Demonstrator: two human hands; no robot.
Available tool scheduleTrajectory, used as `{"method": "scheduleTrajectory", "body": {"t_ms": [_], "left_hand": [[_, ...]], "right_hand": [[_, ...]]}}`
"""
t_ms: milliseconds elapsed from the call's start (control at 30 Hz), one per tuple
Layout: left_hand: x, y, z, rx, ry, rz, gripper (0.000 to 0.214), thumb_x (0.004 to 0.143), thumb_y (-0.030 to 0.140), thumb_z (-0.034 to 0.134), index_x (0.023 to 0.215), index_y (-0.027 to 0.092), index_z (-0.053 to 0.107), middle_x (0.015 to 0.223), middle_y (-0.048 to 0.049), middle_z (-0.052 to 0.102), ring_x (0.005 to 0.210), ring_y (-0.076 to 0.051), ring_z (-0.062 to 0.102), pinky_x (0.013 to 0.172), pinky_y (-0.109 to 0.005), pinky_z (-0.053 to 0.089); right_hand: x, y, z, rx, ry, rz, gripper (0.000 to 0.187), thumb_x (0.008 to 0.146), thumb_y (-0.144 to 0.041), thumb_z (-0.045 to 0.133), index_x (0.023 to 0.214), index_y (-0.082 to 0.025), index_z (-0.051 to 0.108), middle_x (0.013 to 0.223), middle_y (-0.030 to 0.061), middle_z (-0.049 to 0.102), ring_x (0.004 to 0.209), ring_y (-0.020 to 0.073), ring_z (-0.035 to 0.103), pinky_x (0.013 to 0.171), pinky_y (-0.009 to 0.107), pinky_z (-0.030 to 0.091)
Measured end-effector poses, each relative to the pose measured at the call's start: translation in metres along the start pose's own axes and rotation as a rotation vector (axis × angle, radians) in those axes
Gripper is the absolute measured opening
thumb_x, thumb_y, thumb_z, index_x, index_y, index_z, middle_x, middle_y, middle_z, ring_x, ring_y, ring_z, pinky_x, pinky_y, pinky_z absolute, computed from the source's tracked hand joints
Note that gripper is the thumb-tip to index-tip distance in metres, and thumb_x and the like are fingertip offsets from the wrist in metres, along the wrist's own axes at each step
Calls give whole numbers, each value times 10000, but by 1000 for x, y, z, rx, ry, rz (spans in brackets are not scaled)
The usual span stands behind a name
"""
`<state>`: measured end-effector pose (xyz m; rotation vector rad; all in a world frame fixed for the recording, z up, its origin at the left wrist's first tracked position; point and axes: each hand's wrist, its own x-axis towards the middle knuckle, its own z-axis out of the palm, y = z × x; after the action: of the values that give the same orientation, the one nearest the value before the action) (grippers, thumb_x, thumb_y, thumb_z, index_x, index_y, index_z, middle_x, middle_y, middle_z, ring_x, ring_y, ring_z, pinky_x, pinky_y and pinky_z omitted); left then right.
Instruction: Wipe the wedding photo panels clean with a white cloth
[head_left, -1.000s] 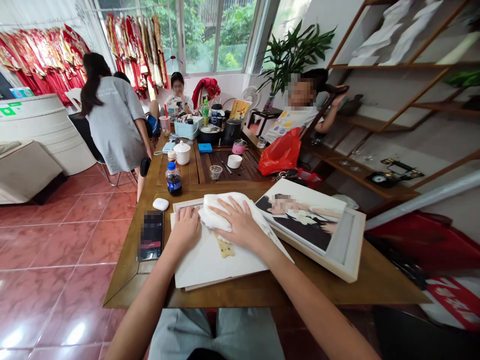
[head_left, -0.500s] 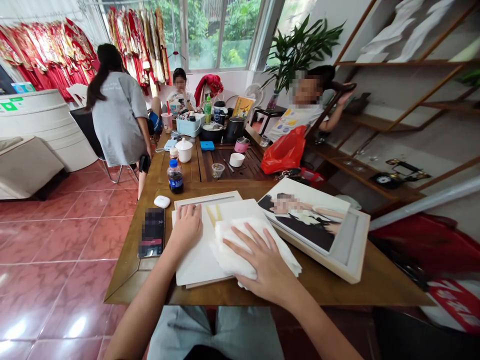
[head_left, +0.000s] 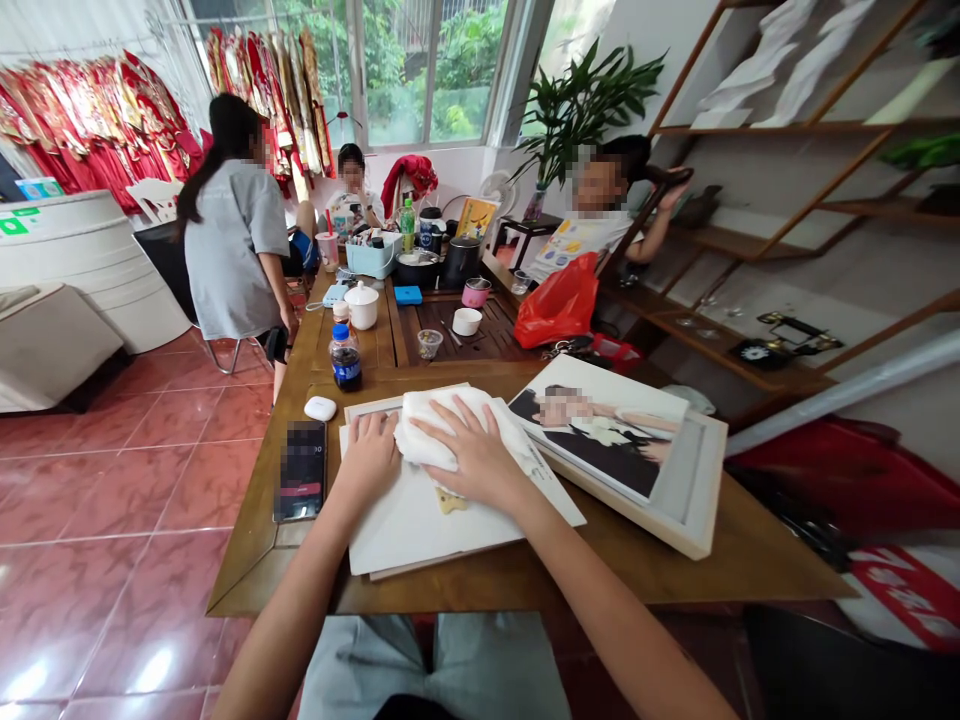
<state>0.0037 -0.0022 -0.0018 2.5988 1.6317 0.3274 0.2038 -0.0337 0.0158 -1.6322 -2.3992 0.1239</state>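
Observation:
A white board (head_left: 420, 520) lies flat on the wooden table (head_left: 600, 575) in front of me. My right hand (head_left: 472, 455) presses a folded white cloth (head_left: 442, 415) onto the board's far half, fingers spread over it. My left hand (head_left: 369, 455) rests flat on the board's left part, beside the cloth, holding it down. A small yellowish mark (head_left: 450, 500) shows on the board just below my right hand.
A framed photo print (head_left: 622, 450) leans to the right of the board. A phone (head_left: 301, 470) and white earbud case (head_left: 320, 408) lie left. A cola bottle (head_left: 346, 360), tea tray, cups and red bag (head_left: 559, 305) sit farther back. Three people sit at the table's far end.
My right hand has slid the cloth from the board's near right corner back up to its far edge, as it was a second ago. The left hand stayed put.

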Motion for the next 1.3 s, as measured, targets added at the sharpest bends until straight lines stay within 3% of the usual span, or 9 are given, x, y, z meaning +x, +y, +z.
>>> {"method": "scheduleTrajectory", "body": {"t_ms": [400, 733, 900, 1133, 1300], "left_hand": [[-1, 3, 4, 35, 23, -25, 534, 964, 122, 374, 1490, 67, 452, 1392, -192, 571, 1368, -313, 477, 1238, -529, 237], [-1, -2, 9, 29, 66, 18, 516, 955, 124, 391, 1463, 89, 469, 1356, -198, 582, 1337, -312, 492, 1212, -542, 281], [0, -4, 10, 24, 78, 16, 502, 966, 128, 357, 1453, 118, 479, 1345, -176, 585, 1316, -297, 504, 1207, -520, 288], [1, -3, 7, 28, 64, 13, 495, 959, 127, 365, 1438, 118, 491, 1326, -174, 580, 1315, -286, 492, 1211, -496, 274], [1, -2, 7, 38, 62, 15, 495, 957, 129, 371, 1436, 94, 489, 1326, -193, 575, 1310, -298, 491, 1203, -497, 281]], "right_hand": [[-93, -13, 1, -5, -40, -126, 763, 819, -404, 681, 1545, -406, 449, 1693, 51, 279, 1559, 417, 165, 1181, 734, 128], [-91, -28, 7, 3, -35, -157, 808, 792, -396, 670, 1560, -412, 417, 1688, 5, 286, 1554, 440, 145, 1153, 766, 72], [-100, -10, 5, -9, -14, -145, 738, 808, -435, 659, 1523, -392, 484, 1667, 16, 340, 1534, 433, 222, 1149, 744, 119], [-128, 39, 8, -135, 164, 4, 597, 888, -419, 563, 1483, -375, 540, 1607, 27, 457, 1502, 399, 318, 1138, 685, 223], [-123, 41, 7, -145, 174, 33, 603, 902, -415, 545, 1503, -384, 514, 1609, 18, 455, 1502, 400, 314, 1147, 688, 215]]}}
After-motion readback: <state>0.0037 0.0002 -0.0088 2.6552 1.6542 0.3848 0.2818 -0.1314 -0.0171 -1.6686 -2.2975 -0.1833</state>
